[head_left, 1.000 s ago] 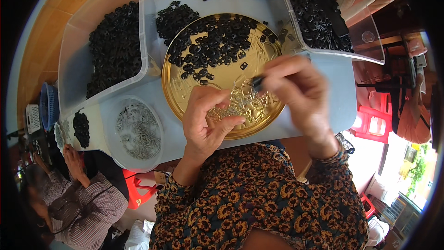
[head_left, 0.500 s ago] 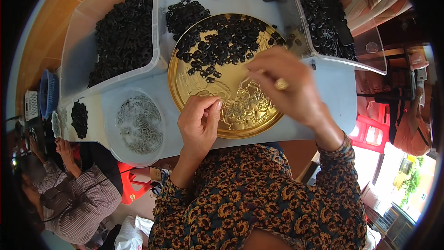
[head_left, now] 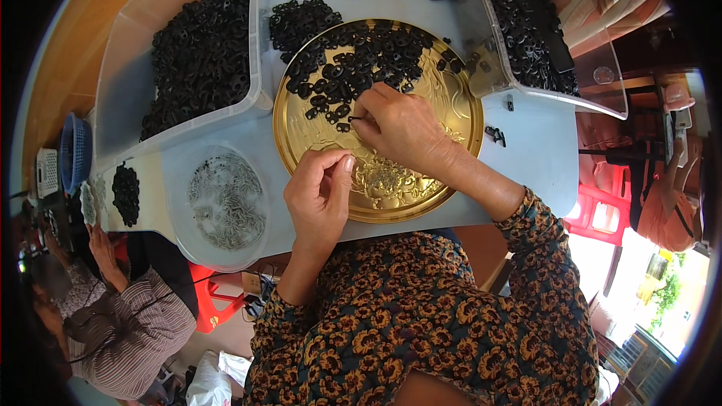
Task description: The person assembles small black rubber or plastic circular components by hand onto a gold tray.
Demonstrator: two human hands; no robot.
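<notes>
A round gold tray [head_left: 280,131] lies before me, with many small black two-holed parts [head_left: 376,60] heaped over its far half. Small shiny metal pieces [head_left: 382,175] are spread on its near half. My left hand [head_left: 320,192] is closed in a pinch at the tray's near left edge; anything between its thumb and finger is too small to make out. Over the tray's middle, by the nearest black parts, my right hand [head_left: 402,124] has its fingertips pressed together. A tiny dark bit shows at those fingertips, most of it hidden.
Clear plastic bins of black parts stand at left [head_left: 256,53] and right [head_left: 505,68]. A transparent round dish [head_left: 226,207] holds small metal pieces. A few joined parts [head_left: 495,134] lie right of the tray. Another person [head_left: 128,316] works at lower left.
My right hand has swept left from the tray's right side to its middle, near the black parts. The joined parts on the table at right now show. My left hand has barely shifted.
</notes>
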